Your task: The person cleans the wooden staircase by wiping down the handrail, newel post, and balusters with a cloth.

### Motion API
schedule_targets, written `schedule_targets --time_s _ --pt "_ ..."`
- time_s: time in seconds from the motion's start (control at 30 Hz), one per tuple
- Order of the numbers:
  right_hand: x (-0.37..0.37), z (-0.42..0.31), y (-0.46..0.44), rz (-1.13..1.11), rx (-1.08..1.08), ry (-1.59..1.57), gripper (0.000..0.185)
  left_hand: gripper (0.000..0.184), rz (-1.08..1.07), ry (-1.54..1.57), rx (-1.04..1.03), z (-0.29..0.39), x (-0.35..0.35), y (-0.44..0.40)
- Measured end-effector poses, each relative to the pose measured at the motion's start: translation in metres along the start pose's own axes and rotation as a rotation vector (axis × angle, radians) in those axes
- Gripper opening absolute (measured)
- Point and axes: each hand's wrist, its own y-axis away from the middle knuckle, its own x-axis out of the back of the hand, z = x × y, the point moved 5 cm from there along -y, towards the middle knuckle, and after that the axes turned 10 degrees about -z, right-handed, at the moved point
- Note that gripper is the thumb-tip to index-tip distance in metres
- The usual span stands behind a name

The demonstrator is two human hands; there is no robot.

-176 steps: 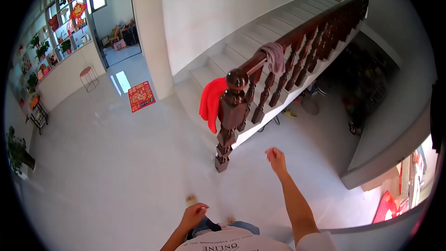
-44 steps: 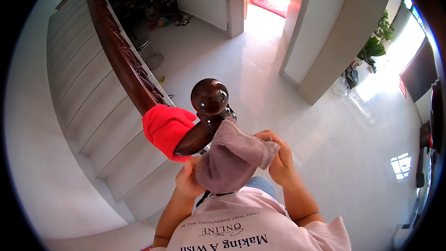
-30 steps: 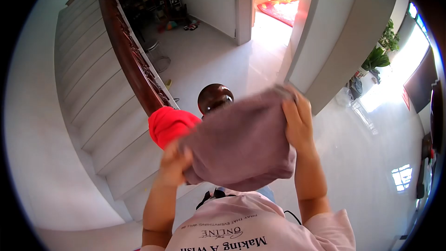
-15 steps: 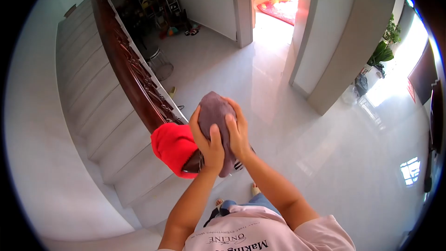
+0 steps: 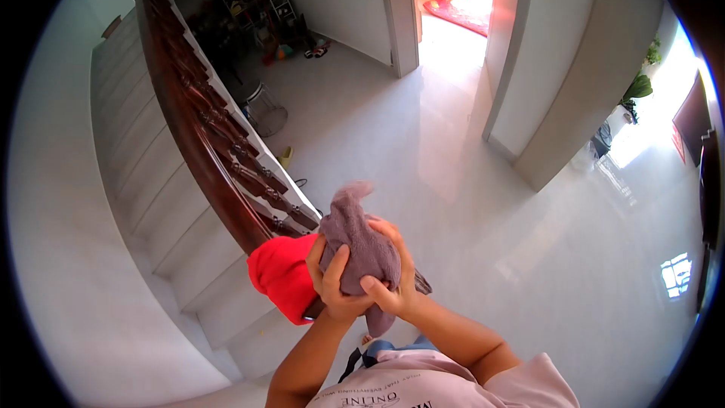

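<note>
Head | mauve cloth (image 5: 364, 255) between left hand (image 5: 336, 292), right hand (image 5: 400, 287) | both curled, clasping | tip (image 5: 352, 193) seemingly loose

Pale steps (image 5: 155, 196) climb at left. Footwear (image 5: 318, 52) lies on the floor (image 5: 483, 242) near a white rack (image 5: 280, 4). A leafy plant (image 5: 640, 88) shows far right.
</note>
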Motion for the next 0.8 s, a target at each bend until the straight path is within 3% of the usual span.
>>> schedule_targets --time_s 0.03,0.07,0.17,0.3,0.33,0.47,0.53,0.63,0.67,0.73,0.8 --pt "0.000 0.001 -0.010 -0.055 0.005 -0.010 0.064 0.066 -0.069 0.058 0.057 -0.007 0.001 -0.008" --pt "0.000 0.008 -0.014 -0.091 -0.133 -0.205 0.058 0.066 -0.140 0.113 0.123 -0.008 0.004 -0.013" --pt "0.009 0.004 -0.039 -0.241 -0.314 -0.192 0.053 0.058 -0.310 0.235 0.339 -0.006 0.007 -0.035" --pt "0.003 0.011 -0.032 -0.129 -0.390 -0.460 0.044 0.036 -0.274 0.294 0.464 0.000 0.005 -0.045" --pt "0.005 0.010 -0.027 -0.048 -0.309 -0.386 0.043 0.031 -0.221 0.169 0.338 0.008 0.005 -0.044" --pt "-0.009 0.008 0.020 0.287 0.047 -0.103 0.043 0.042 -0.145 -0.210 0.069 0.019 0.001 -0.013" --pt "-0.013 0.013 0.050 0.254 0.093 0.042 0.046 0.043 -0.093 -0.389 -0.131 0.022 -0.005 0.019" --pt "-0.013 0.047 0.102 0.102 0.085 0.387 0.053 0.051 -0.230 -0.610 -0.323 0.011 -0.020 0.080" --pt "-0.012 0.056 0.111 0.032 0.076 0.528 0.055 0.049 -0.283 -0.495 -0.178 -0.004 -0.023 0.104" --pt "-0.001 0.056 0.109 0.075 -0.019 0.513 0.055 0.047 -0.376 -0.268 0.111 -0.026 -0.030 0.146" --pt "0.008 0.057 0.094 0.132 -0.064 0.449 0.051 0.051 -0.289 -0.087 0.282 -0.015 -0.030 0.128"
